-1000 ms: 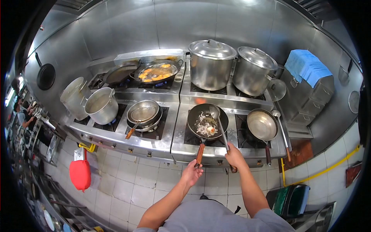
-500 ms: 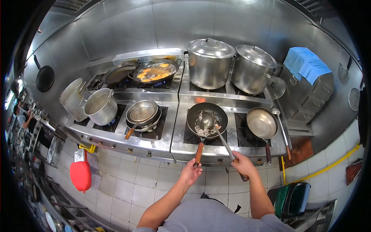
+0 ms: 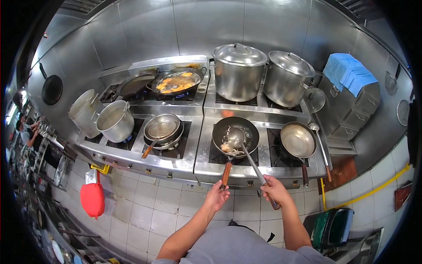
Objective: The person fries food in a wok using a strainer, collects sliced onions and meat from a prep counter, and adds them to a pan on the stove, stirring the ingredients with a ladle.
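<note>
A dark wok (image 3: 252, 132) sits on the front burner ahead of me, with pale pieces of food (image 3: 228, 148) in its left and lower part. My left hand (image 3: 216, 196) is closed around the end of the wok's wooden handle (image 3: 226, 174). The long-handled ladle (image 3: 236, 137) has its bowl down in the wok, over the food. Its handle slants toward me, and my right hand (image 3: 275, 191) grips it near the wooden end. What exactly the food is, I cannot tell.
Right of the wok rests a shallow pan (image 3: 298, 140), with another ladle (image 3: 317, 136) beside it. Two lidded stockpots (image 3: 239, 79) stand behind. At back left, food fries in a wide oil pan (image 3: 178, 82). Pots (image 3: 115, 123) and a strainer (image 3: 162, 127) occupy the left burners.
The ladle's bowl has shifted slightly left in the wok, and the food has moved toward the lower left. My right hand has turned a little; my left hand stays on the wok handle.
</note>
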Tool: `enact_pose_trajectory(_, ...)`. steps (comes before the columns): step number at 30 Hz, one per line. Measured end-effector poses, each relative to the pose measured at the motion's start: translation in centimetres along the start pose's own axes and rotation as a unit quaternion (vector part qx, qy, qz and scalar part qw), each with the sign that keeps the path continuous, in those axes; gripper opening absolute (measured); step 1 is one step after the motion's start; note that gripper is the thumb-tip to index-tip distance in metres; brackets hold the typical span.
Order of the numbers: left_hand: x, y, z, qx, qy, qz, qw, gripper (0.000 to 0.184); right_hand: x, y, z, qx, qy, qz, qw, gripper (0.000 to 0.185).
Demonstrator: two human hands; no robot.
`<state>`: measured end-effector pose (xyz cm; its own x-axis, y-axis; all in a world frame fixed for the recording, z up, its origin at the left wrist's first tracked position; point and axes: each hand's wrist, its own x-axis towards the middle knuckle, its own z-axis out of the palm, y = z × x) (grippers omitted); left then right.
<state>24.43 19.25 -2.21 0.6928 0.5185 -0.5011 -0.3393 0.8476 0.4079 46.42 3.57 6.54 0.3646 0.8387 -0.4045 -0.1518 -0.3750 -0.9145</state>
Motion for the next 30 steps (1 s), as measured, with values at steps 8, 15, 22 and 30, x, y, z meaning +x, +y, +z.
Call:
enact_pose_trajectory(8,0.2,-0.3,0.1,0.001,0.004,-0.004,1.000,0.020,9.0,1.4,1.1,-0.156,0.101,-0.067,0.980,0.062)
enact_pose_trajectory(15,0.0,-0.5,0.2,-0.006,0.004,0.004,1.000,0.020,3.8,-2.7,0.3,-0.032,-0.071,0.018,0.997,0.062)
enact_pose_trajectory(22,0.3,-0.4,0.1,-0.008,0.013,-0.006,1.000,0.020,-2.7,-4.9,-3.9,-0.139,-0.078,0.045,0.986,0.057)
enact_pose_trajectory(30,0.3,-1.0,0.8,-0.004,0.010,-0.016,1.000,0.021,7.8,3.8,-2.3,-0.441,0.157,-0.335,0.818,0.063)
